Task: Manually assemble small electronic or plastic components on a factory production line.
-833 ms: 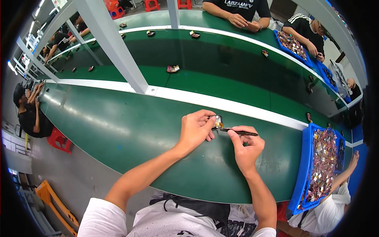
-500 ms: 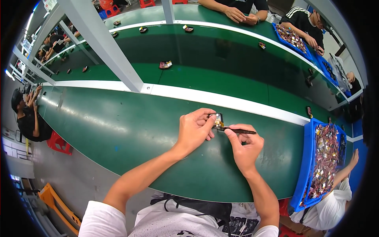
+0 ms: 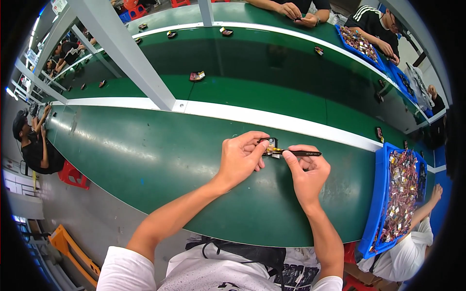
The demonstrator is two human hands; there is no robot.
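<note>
My left hand (image 3: 239, 159) is closed on a small black-framed electronic part (image 3: 274, 143), with pale and yellowish pieces showing inside it. Its near side is partly hidden by my fingers. Black tweezers (image 3: 307, 153) are pinched in my right hand (image 3: 310, 180), their tips pointing left at the part's lower edge. Whether the tips grip anything is too small to tell. Both hands are held over the green workbench (image 3: 160, 155).
A blue tray (image 3: 377, 194) heaped with small wired pieces (image 3: 400, 199) stands at the bench's right end. Beyond a white rail (image 3: 272, 123) runs a green conveyor belt (image 3: 252, 92) carrying spaced small black parts (image 3: 197, 76). A grey post (image 3: 126, 53) rises at the rail. Other people sit around.
My right hand and the tweezers have shifted slightly right, and the tweezers lie more level. Parts on the belt have moved a little left. The left hand has stayed nearly still.
</note>
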